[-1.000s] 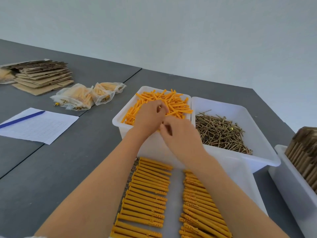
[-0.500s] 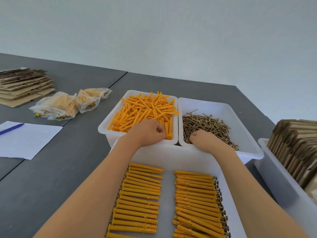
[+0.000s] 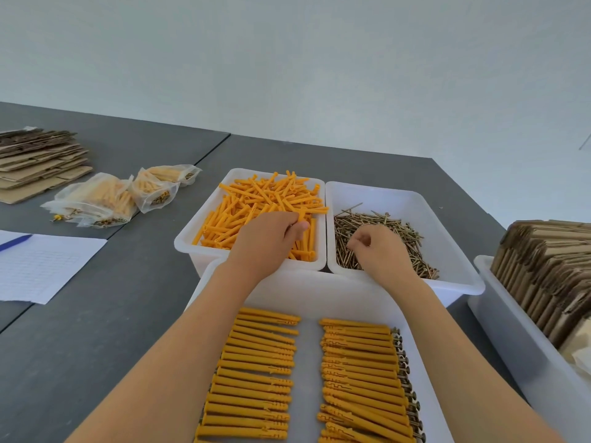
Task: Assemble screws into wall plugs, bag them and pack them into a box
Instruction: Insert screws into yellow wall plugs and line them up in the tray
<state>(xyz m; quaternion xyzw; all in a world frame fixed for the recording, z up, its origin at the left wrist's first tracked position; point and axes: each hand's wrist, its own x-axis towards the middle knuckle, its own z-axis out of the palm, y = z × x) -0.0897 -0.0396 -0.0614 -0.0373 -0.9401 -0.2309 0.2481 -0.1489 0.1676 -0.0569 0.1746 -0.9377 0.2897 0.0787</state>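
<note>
Hands reach into two white plastic tubs side by side. The left hand (image 3: 267, 239) curls over the loose orange plastic wall plugs (image 3: 262, 203) in the left white tub (image 3: 192, 241) and pinches one plug at its fingertips. The right hand (image 3: 379, 249) sits on the pile of thin brass-coloured screws (image 3: 399, 228) in the right white tub (image 3: 447, 219), fingers curled; I cannot tell if it grips a screw. Below both wrists, finished orange plugs with screws (image 3: 358, 372) lie in two neat rows in a flat white tray (image 3: 308, 362).
</note>
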